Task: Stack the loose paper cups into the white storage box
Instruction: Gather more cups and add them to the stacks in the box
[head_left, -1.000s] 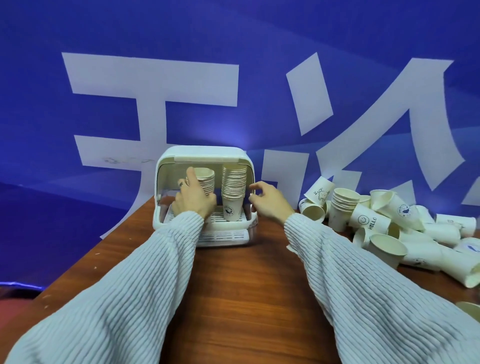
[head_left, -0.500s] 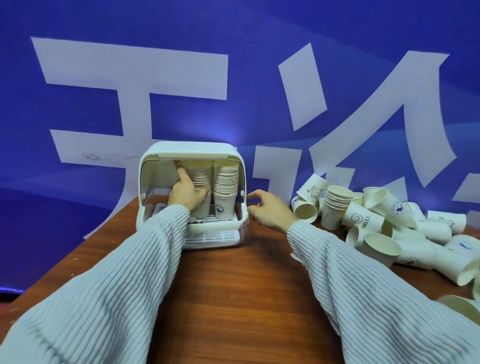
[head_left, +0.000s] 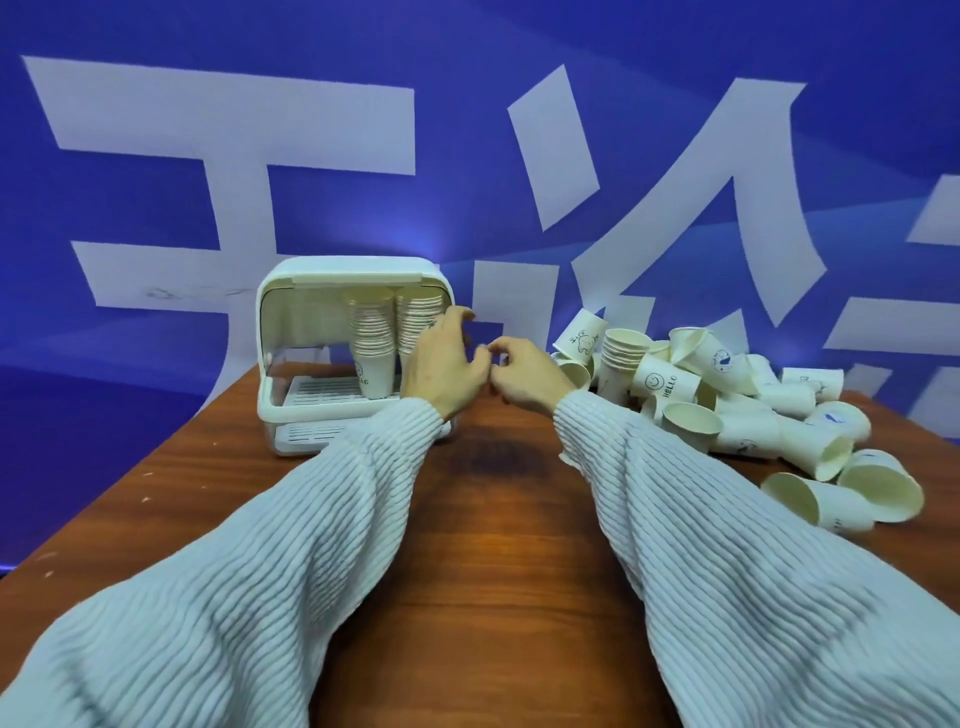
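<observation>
The white storage box (head_left: 275, 332) stands open at the table's far left. Inside it two tall stacks of paper cups stand side by side, the left stack (head_left: 372, 343) and the right stack (head_left: 418, 317). My left hand (head_left: 444, 364) hovers in front of the box's right side with fingers spread and nothing in it. My right hand (head_left: 524, 376) is just to its right, fingers loosely curled, also holding nothing. Loose paper cups (head_left: 727, 395) lie in a heap on the right, with a short nested stack (head_left: 618, 358) among them.
The wooden table (head_left: 493, 519) ends at a left edge close to the box. A blue banner with large white characters (head_left: 519, 156) hangs right behind the table. Two cups (head_left: 878, 486) lie on their sides near the right edge.
My left hand has come out of the box, leaving the left stack standing inside. My right hand has moved slightly right, off the box's side, to meet it.
</observation>
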